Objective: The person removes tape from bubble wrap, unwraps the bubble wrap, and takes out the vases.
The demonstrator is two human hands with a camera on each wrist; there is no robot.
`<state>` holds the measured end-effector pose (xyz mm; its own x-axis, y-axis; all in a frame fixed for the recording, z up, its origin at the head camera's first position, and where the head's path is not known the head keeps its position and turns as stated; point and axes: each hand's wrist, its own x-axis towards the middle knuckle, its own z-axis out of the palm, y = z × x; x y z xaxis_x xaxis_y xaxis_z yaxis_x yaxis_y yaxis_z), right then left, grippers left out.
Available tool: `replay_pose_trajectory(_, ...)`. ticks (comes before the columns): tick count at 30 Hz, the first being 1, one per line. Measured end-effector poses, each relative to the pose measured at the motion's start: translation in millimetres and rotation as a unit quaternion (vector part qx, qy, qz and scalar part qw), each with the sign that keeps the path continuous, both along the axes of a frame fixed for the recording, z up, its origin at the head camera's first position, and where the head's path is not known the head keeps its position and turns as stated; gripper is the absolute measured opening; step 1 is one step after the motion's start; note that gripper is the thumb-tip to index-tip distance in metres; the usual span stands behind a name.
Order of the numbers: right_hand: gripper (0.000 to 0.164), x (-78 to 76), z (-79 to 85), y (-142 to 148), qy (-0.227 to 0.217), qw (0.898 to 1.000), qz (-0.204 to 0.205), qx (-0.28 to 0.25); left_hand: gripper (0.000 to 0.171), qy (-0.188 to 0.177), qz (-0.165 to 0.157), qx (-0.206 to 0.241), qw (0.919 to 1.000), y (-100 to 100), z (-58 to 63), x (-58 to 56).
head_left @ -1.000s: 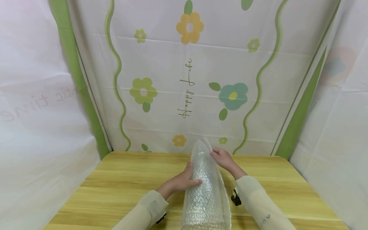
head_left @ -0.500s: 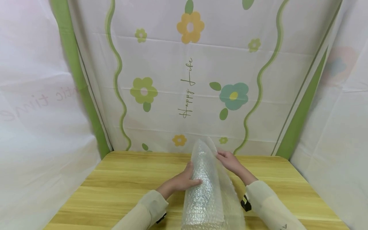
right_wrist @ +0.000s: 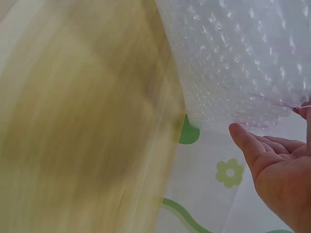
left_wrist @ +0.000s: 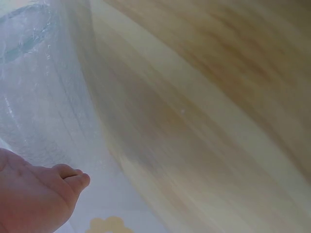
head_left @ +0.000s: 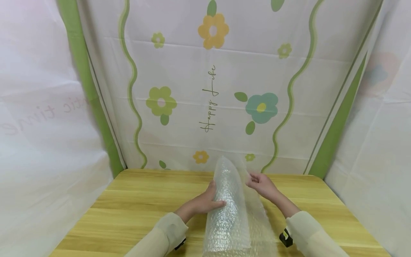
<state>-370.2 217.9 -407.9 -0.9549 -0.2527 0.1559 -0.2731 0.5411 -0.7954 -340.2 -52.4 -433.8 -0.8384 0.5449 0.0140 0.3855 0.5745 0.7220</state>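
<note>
Apparently we're midway: our left hand (head_left: 203, 203) grips the bubble wrap (head_left: 227, 217), our right hand (head_left: 262, 186) pinches its parted outer layer, the rest left rolled.

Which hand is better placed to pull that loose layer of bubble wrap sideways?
Probably the right hand: it holds the edge of the loose layer, away from the roll. The left hand is on the roll itself, thumb across its front, so seems better suited to steadying.
</note>
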Motion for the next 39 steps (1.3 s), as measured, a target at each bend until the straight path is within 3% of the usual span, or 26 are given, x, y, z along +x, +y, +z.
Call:
replay_pose_trajectory(18, 0.078, 11.7, -19.7, 26, -0.024, 0.999, -0.020, -0.022, 0.101, -0.007, 0.001, 0.012, 0.9999, -1, -1.2, -1.2)
replay_pose_trajectory(27, 0.070, 9.6, -33.3, 35, 0.005, 0.994, -0.083, 0.066, 0.100, -0.011, -0.001, 0.011, 0.9999, -1, 0.0, 0.5)
replay_pose_trajectory(39, 0.075, 16.7, -42.9, 42, -0.010, 0.988, -0.119, 0.101, 0.100, -0.018, 0.002, 0.011, 0.9998, -1, 0.5, 1.1)
